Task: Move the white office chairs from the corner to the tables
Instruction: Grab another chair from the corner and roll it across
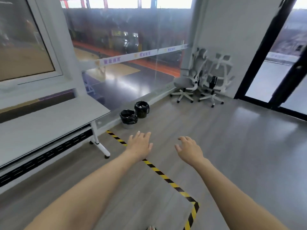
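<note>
The white office chairs stand in the far corner of the room, where the glass wall [132, 52] meets the white wall: the left chair [189, 80] with a grey padded seat, the right chair [216, 78] beside it, mesh backs blurred and partly overlapping. Your left hand [140, 145] and right hand [189, 149] reach forward over the wood-grain floor [232, 146], fingers spread and relaxed, holding nothing, well apart from the chairs. A white table [49, 120] is cut off at the left edge. Two bins [134, 113] lined with black bags sit by the glass. Striped hazard tape [166, 178] passes under your forearm.
</note>
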